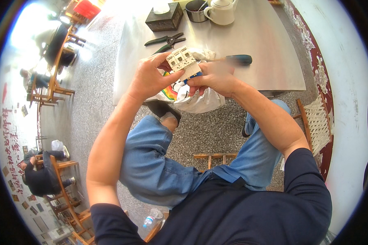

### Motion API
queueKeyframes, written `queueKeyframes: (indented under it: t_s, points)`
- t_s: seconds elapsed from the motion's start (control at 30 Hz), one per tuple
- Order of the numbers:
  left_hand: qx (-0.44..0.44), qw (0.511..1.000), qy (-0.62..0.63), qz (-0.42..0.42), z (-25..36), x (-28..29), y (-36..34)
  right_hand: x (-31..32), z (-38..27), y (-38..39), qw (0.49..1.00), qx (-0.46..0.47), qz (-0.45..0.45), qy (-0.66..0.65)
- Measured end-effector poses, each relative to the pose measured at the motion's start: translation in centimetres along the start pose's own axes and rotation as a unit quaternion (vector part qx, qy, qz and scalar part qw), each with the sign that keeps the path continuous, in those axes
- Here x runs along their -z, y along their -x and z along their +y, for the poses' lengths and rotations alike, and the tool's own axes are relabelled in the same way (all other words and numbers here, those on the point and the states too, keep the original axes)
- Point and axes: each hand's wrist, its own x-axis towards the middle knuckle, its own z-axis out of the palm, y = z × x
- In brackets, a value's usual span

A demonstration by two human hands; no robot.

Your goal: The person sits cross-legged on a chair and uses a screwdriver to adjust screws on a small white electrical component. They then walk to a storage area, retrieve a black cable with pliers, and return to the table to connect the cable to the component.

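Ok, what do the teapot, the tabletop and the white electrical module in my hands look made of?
Teapot: glossy smooth cream, probably glazed ceramic, perhaps enamel.
Tabletop: likely satin stainless steel, from its silvery sheen.
Electrical module: seemingly moulded plastic, matte off-white, with crisp edges.

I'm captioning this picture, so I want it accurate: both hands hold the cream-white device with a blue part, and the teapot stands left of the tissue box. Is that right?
Not quite: in the head view, the teapot stands right of the tissue box. The left hand and right hand do hold the cream-white device with a blue part.
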Motion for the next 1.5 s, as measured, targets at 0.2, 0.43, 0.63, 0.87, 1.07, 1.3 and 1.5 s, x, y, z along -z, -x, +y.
queueKeyframes:
  t_s: [0.2,0.43,0.63,0.87,1.07,1.3,1.5]
  points:
    - [-0.029,0.999,-0.012,0.014,-0.1,-0.2,0.0,-0.3,0.0,0.1,1.000,-0.005,0.017,-0.014]
    - [-0.116,0.986,-0.095,0.067,-0.4,-0.8,-0.1,-0.7,-0.5,0.5,0.997,-0.056,0.035,-0.040]
    - [-0.127,0.981,-0.119,0.082,-0.6,-1.0,-0.3,-0.3,0.0,0.3,0.998,-0.030,0.020,-0.059]
    - [-0.141,0.974,-0.145,0.098,-0.1,-0.9,-0.2,-0.1,0.6,0.1,0.996,-0.012,0.020,-0.090]
    - [-0.129,0.979,-0.122,0.098,-0.2,-1.0,-0.3,-0.1,0.5,0.1,0.996,-0.022,0.029,-0.087]
    - [-0.028,0.996,-0.052,0.073,-0.9,-1.2,-0.4,-0.4,0.4,0.2,0.997,-0.015,0.027,-0.072]
    - [0.174,0.985,0.001,-0.005,-2.1,-1.0,-0.3,1.8,-1.5,0.6,0.986,0.011,0.125,0.111]
